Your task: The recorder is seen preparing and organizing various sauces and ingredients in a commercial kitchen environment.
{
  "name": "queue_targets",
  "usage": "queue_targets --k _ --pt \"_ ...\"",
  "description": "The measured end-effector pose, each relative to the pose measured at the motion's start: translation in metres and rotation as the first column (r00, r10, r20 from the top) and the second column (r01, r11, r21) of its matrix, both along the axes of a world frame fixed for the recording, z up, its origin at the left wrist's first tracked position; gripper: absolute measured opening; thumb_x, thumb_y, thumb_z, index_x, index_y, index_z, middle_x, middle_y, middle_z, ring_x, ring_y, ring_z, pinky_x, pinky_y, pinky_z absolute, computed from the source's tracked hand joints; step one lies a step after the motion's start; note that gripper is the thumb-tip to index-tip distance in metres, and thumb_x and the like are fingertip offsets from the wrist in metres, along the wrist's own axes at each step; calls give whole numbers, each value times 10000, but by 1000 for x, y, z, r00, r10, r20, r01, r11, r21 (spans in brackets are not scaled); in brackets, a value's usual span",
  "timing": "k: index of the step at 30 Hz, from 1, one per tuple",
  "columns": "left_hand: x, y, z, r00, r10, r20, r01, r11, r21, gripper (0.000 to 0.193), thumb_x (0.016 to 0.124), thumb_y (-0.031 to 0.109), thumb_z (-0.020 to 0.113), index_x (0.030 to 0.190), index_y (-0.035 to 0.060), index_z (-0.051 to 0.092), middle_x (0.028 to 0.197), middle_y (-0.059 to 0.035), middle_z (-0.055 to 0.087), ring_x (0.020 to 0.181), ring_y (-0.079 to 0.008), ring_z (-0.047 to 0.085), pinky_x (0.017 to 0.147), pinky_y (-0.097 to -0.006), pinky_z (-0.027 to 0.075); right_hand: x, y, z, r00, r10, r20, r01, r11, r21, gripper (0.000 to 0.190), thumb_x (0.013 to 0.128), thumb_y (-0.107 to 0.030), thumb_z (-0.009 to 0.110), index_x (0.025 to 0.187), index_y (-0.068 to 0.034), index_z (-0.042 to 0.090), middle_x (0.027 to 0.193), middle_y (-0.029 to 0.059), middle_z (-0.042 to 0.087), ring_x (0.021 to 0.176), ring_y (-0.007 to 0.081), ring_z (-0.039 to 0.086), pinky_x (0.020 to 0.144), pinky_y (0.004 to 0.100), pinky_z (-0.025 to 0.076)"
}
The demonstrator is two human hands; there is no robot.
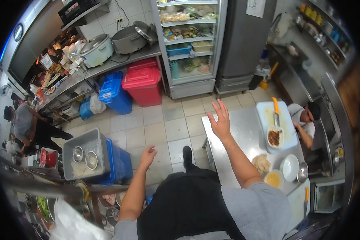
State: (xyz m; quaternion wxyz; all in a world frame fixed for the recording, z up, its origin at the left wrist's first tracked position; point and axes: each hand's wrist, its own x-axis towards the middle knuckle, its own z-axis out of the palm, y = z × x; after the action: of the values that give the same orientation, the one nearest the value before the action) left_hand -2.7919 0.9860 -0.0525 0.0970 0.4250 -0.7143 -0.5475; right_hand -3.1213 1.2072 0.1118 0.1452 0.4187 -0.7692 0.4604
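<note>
My left hand (149,155) hangs above the tiled floor with its fingers apart, holding nothing. Empty too, my right hand (220,121) is raised with spread fingers over the left edge of the steel table (234,115). On that table a light blue cutting board (262,112) carries a knife with an orange handle (276,105) and a white container of brown food (275,138). Nearer my right arm are a lump of dough (261,163), a bowl of yellow liquid (274,179), a white bowl (289,168) and a metal bowl (302,172).
A grey tub (102,147) with metal bowls stands left of me, beside a blue bin (120,162). Red (142,81) and blue lidded bins (115,93) stand ahead, near a glass-door refrigerator (192,87). One person (24,120) works at left, another (306,123) beyond the table.
</note>
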Motion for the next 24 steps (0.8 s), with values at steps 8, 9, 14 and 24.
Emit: queue_targets --k 8,9,14,24 --pt "68 -84 -85 766 -157 624 125 988 95 621 818 266 688 1361 12 524 1298 -220 595 1227 -315 560 1026 -373 434 -82 -94 -156 998 15 -53 26 730 683 479 943 -412 566 1290 -84 604 1435 247 440 1367 415 360 1140 506 249" --pt "74 -87 -82 637 -231 735 226 968 108 647 811 290 689 1367 7 516 1344 -228 563 1278 -317 527 1066 -370 406 -89 -98 -177 997 70 36 -62 415 908 498 952 -458 528 1274 -90 621 1433 252 442 1372 410 356 1148 507 233" --pt "91 -102 -106 789 61 611 -272 927 257 590 823 345 658 1303 13 569 1196 -180 652 1116 -293 628 898 -435 511 -119 -154 -212 995 94 32 -93 769 632 490 952 -473 516 1202 -77 663 1376 252 503 1339 399 404 1136 500 264" --pt "91 -254 -206 376 -461 804 622 768 150 361 879 378 595 904 39 716 908 -240 671 905 -406 649 761 -459 509 -143 -234 -196 965 61 254 -211 756 619 409 867 -307 661 1205 -77 645 1389 275 469 1267 419 463 1056 462 405"
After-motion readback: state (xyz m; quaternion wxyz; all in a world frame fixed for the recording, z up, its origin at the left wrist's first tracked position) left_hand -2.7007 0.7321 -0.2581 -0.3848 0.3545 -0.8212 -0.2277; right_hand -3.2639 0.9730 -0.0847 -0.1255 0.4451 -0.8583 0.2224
